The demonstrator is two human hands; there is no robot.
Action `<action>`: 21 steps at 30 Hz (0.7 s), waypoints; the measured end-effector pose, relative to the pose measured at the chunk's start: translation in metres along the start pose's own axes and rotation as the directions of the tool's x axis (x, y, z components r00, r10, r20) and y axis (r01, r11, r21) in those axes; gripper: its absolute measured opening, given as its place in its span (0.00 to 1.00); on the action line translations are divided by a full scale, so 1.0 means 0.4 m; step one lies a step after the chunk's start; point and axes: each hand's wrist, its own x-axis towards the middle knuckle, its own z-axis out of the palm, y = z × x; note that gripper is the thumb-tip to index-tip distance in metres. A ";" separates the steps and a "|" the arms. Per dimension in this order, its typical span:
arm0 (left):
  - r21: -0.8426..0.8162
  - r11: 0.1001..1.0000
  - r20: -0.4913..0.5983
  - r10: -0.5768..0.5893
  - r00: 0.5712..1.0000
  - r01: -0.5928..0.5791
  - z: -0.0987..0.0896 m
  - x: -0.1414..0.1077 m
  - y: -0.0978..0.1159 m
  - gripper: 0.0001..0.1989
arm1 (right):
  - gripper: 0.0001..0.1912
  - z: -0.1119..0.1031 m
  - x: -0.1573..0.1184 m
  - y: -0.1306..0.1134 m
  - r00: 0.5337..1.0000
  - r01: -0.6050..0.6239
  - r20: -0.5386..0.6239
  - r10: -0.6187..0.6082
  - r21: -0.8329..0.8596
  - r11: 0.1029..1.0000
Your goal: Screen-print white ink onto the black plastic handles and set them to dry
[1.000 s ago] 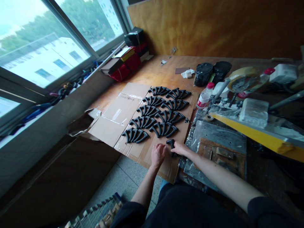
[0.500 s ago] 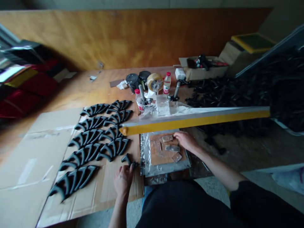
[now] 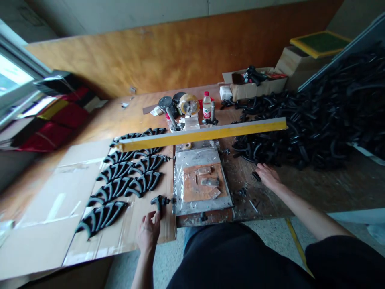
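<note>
My left hand (image 3: 148,230) is at the front of the cardboard, its fingers apart and half curled. Its thumb is beside the stem of a curved black handle-like piece (image 3: 155,200), perhaps touching it. Further left, similar black curved pieces (image 3: 110,212) lie in several fanned rows. My right hand (image 3: 270,176) reaches over the table to the near edge of a heap of black pieces (image 3: 300,144), fingers stretched out. A small black piece (image 3: 256,176) lies by its fingertips. Between my hands sits a grey plate (image 3: 180,206) with a brown board (image 3: 189,194) and small blocks on it.
A long yellow-fronted bar (image 3: 204,135) crosses above the plate's far end. Behind it stand a tape roll (image 3: 189,104), a red-capped bottle (image 3: 206,106) and a dark tub (image 3: 167,105). An open carton (image 3: 255,90) is at the back right; flat cardboard (image 3: 72,176) covers the left.
My right hand has moved right, from the plate to the heap. The yellow-fronted bar has shifted up and away, uncovering more of the plate. My left hand is slightly away from the black piece.
</note>
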 end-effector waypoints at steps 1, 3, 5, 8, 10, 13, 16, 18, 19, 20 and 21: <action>-0.018 1.000 -0.038 -0.015 0.999 0.014 -0.011 -0.004 0.007 0.20 | 0.12 -0.007 0.005 0.002 1.000 -0.005 -0.031 0.005 -0.010 1.000; -0.069 0.997 -0.126 -0.046 0.991 0.037 -0.038 -0.009 0.031 0.19 | 0.13 -0.025 0.021 -0.014 0.988 -0.045 -0.145 0.049 0.028 0.999; -0.158 0.986 -0.192 -0.075 0.979 0.044 -0.066 -0.004 0.069 0.18 | 0.16 -0.045 0.042 -0.071 0.962 -0.048 -0.261 0.083 0.138 0.989; -0.379 0.925 -0.229 -0.072 0.971 -0.021 -0.107 0.030 0.160 0.18 | 0.20 -0.075 0.073 -0.232 0.946 0.162 -0.316 -0.067 0.284 0.945; -0.538 0.836 -0.248 -0.029 0.968 -0.112 -0.141 0.071 0.244 0.17 | 0.21 -0.092 0.092 -0.358 0.913 0.358 -0.311 -0.263 0.302 0.884; -0.743 0.623 -0.285 0.036 0.958 -0.245 -0.217 0.142 0.388 0.17 | 0.18 -0.108 0.125 -0.503 0.833 0.534 -0.300 -0.465 0.216 0.817; -0.870 0.334 -0.349 0.103 0.932 -0.363 -0.313 0.199 0.517 0.18 | 0.16 -0.117 0.150 -0.572 0.789 0.572 -0.310 -0.530 0.056 0.819; -0.906 0.223 -0.319 0.202 0.926 -0.360 -0.367 0.216 0.573 0.20 | 0.16 -0.121 0.153 -0.584 0.772 0.569 -0.325 -0.546 -0.026 0.822; -0.916 0.211 -0.286 0.253 0.924 -0.341 -0.386 0.216 0.589 0.23 | 0.16 -0.123 0.150 -0.582 0.765 0.568 -0.331 -0.552 -0.057 0.821; -0.921 0.221 -0.250 0.295 0.922 -0.320 -0.398 0.210 0.595 0.24 | 0.17 -0.126 0.147 -0.573 0.760 0.564 -0.332 -0.558 -0.089 0.821; -0.922 0.242 -0.220 0.318 0.922 -0.303 -0.403 0.198 0.593 0.26 | 0.17 -0.130 0.144 -0.556 0.761 0.551 -0.324 -0.562 -0.136 0.824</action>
